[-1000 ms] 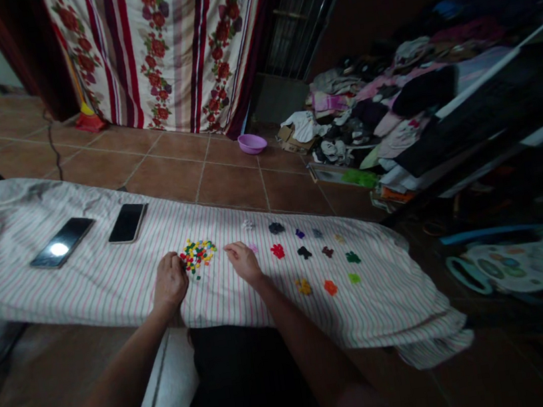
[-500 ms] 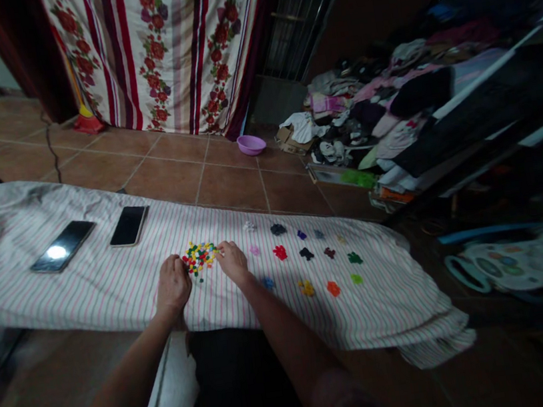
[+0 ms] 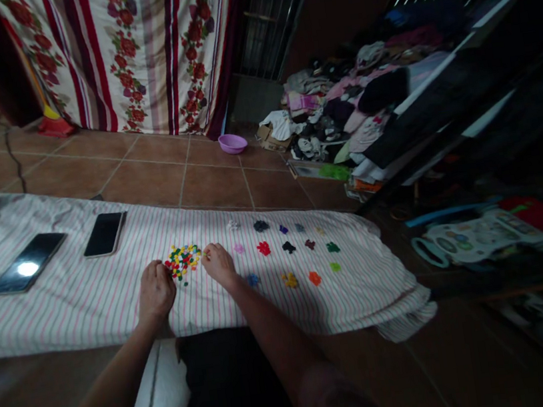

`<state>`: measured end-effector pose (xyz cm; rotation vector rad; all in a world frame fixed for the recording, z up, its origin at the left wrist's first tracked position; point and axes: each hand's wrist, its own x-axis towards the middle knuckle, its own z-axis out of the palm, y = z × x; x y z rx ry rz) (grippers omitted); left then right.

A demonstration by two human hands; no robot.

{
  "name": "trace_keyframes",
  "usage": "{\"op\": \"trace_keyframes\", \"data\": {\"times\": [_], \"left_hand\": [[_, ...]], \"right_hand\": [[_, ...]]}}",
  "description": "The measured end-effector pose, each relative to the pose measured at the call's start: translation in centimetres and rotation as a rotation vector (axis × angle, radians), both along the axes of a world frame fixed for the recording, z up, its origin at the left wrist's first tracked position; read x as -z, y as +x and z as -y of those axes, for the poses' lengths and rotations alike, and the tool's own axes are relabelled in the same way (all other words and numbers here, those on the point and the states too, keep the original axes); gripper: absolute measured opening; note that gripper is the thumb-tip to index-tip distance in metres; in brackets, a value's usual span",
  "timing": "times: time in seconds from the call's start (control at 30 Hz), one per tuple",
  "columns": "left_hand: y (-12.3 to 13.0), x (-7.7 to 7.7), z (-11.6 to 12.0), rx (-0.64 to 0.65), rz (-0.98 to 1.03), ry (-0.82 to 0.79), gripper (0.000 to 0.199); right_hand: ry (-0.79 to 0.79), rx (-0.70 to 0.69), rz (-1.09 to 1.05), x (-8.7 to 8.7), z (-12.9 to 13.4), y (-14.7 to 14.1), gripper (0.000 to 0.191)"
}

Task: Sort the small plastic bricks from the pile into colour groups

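A mixed pile of small colored pieces point(image 3: 184, 259), mostly yellow, red, green and white, lies on a striped cloth point(image 3: 88, 303). At the pile's left edge is my left hand point(image 3: 156, 290), its fingers curled together. My right hand point(image 3: 219, 263) is at the right edge, fingertips pinched; whatever they hold is too small to make out. To the right sit several little single-color heaps, among them a red heap point(image 3: 264, 249), a yellow heap point(image 3: 289, 280), an orange heap point(image 3: 315, 278), a black heap point(image 3: 288, 247) and a pink heap point(image 3: 239, 249).
Two phones, a larger phone point(image 3: 27, 263) and a smaller phone point(image 3: 105, 233), lie left of the pile. Beyond the cloth, a purple basin point(image 3: 233, 144) stands on the tiled floor near a floral curtain point(image 3: 145, 59). Heaped clothes point(image 3: 339, 106) fill the back right.
The whole scene has shifted left in view as the camera turned right. Both hands stay at the pile's edges, with little visible change in their finger positions.
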<state>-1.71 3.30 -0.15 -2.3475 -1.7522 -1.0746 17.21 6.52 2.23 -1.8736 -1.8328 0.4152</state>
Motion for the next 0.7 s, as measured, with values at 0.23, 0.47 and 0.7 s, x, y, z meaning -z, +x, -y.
{"op": "trace_keyframes", "data": {"times": [0.23,0.47,0.7], "left_hand": [[0.0,-0.1,0.1,-0.001,-0.050,0.028,0.011],[-0.1,0.1,-0.1,-0.013,-0.053,0.024,0.010],[0.0,-0.1,0.0,-0.017,-0.051,0.027,0.011]], "right_hand": [[0.014,-0.028,-0.019,0.0,0.9,0.9,0.020],[0.092,-0.022,-0.046,-0.1,1.9,2.7,0.024],[0.165,0.064,-0.097,-0.2,2.7,6.6,0.018]]}}
